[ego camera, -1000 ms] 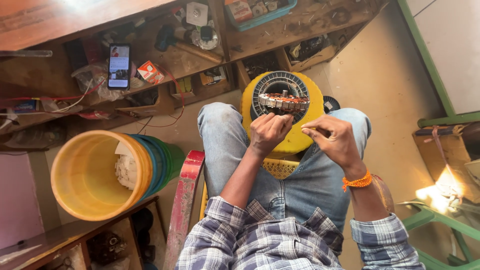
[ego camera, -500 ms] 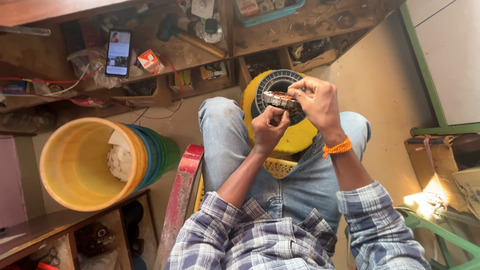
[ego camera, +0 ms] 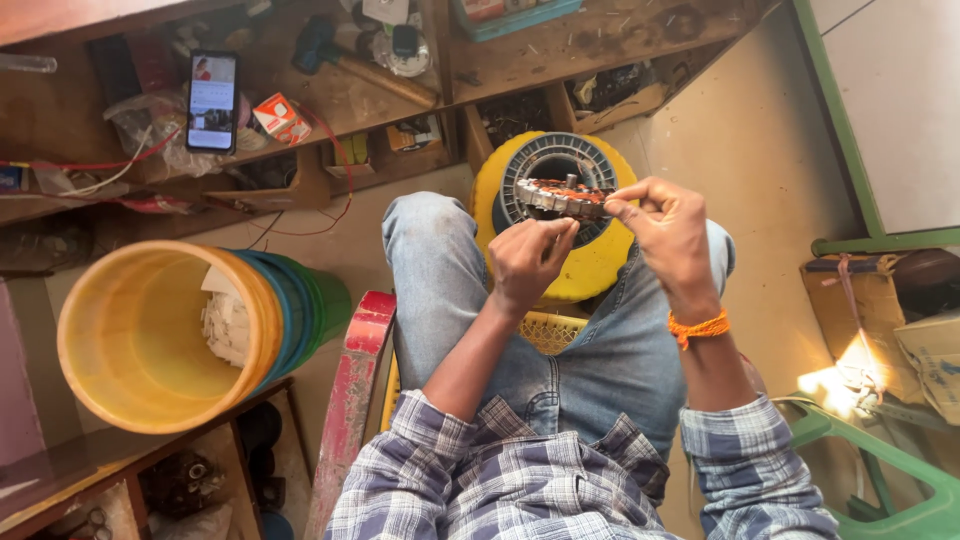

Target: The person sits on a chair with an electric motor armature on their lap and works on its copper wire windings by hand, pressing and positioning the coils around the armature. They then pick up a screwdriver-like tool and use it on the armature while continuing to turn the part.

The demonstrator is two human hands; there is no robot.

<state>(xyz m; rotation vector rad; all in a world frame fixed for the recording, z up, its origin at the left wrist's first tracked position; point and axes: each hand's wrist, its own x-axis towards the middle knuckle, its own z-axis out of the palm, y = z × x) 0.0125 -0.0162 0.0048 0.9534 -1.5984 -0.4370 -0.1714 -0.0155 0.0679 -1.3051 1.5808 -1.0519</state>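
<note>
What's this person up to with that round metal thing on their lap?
A seated person in jeans works on a ring-shaped motor stator with copper windings, set on a yellow stool between the knees. The left hand and the right hand both pinch at its near edge. A stack of buckets lies on its side nearby, beside a phone on the shelf.

Stator ring (ego camera: 560, 196) partly behind fingers, prob. copper windings; teal tray (ego camera: 515, 14) cut off.

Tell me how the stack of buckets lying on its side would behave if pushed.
The stack of buckets lies on its round side, so it would likely roll. It looks like thin plastic holding only crumpled paper, so probably light and slightly flexible.
</note>
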